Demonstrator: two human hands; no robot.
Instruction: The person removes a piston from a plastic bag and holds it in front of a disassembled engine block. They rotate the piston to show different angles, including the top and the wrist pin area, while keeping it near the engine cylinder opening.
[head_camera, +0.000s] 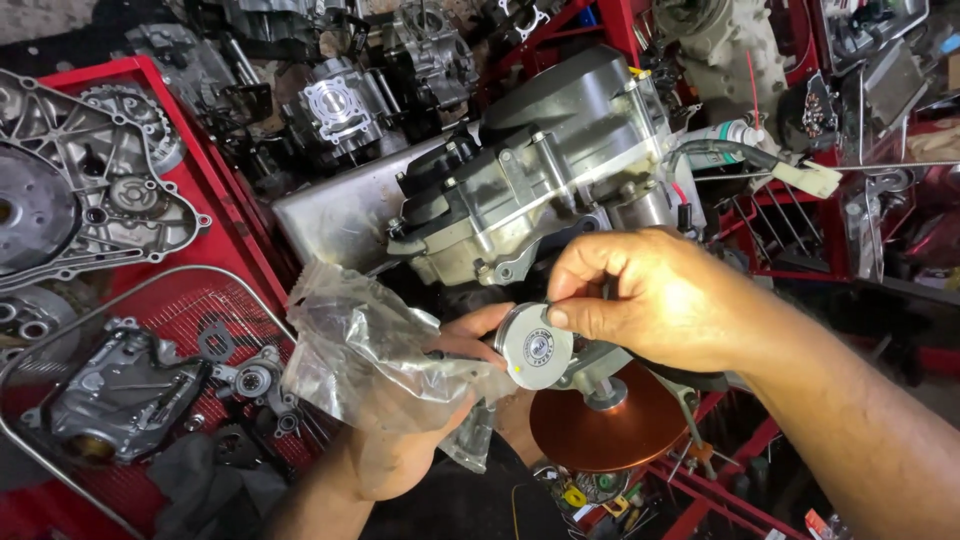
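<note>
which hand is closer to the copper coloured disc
Left. The left hand, holding a crumpled clear plastic bag, sits right beside the copper disc at its left edge. The right hand is above it, pinching a small round silver part.

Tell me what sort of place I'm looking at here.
Most likely a motorcycle or scooter engine repair workshop: a grey metal engine block sits on the bench, bare aluminium crankcase covers lie on red mesh trays, and more engine parts crowd the background.
</note>
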